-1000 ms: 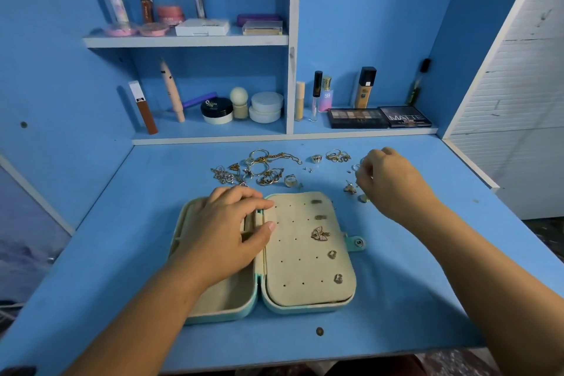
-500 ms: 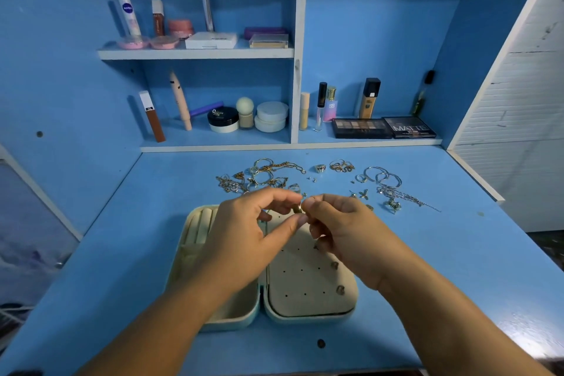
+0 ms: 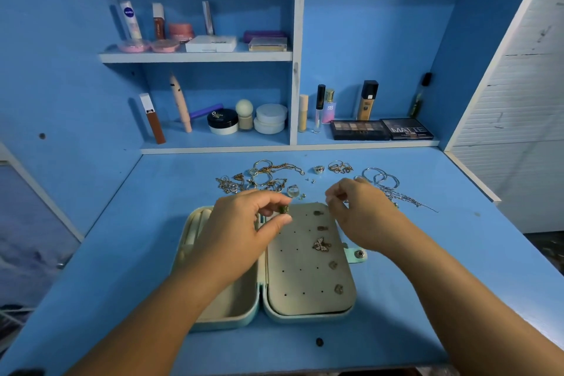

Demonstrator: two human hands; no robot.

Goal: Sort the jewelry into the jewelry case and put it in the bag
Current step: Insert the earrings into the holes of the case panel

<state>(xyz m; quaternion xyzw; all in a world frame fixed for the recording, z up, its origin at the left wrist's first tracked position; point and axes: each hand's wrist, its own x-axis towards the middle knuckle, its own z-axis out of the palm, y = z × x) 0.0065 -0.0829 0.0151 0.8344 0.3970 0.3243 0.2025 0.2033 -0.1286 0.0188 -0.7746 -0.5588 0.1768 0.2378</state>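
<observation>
The mint jewelry case (image 3: 219, 322) lies open on the blue desk. Its right half is a beige holed panel (image 3: 300, 272) that carries a butterfly earring (image 3: 321, 244) and several small studs. Over the case's top edge, my left hand (image 3: 238, 232) pinches a small dark earring (image 3: 284, 209) between thumb and forefinger. My right hand (image 3: 363, 217) hovers by the panel's upper right corner, its fingertips pinched on something too tiny to make out. Loose gold jewelry (image 3: 262, 177) and silver bangles with chains (image 3: 383, 181) lie behind the case. No bag is in view.
Just behind the jewelry, a low shelf holds eyeshadow palettes (image 3: 381, 130), bottles and cream jars (image 3: 270, 119). More cosmetics stand on an upper shelf (image 3: 195, 56). Blue side walls close in the desk on both sides. A small dark dot (image 3: 319, 342) sits near the front edge.
My right hand came from the loose jewelry to meet the left above the case. The hands have now parted, the earring staying in the left. The camera has moved closer.
</observation>
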